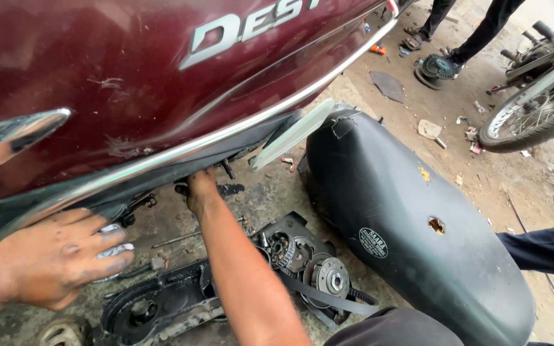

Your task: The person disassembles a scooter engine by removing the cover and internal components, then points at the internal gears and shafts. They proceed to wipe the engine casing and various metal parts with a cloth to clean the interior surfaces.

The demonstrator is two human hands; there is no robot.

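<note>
Left hand [59,256] grip clamped on rag [115,247]; right hand [200,189] grip hidden under scooter panel [97,77].

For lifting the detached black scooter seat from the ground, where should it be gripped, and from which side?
Probably grip the black scooter seat at its narrow upper end beside the maroon scooter body, approaching from the open ground on its right. That end tapers and looks free; the lower end is wider.

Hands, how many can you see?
2. The left hand presses a crumpled rag against the maroon scooter panel; the right hand reaches under its edge, fingers partly hidden.
</note>
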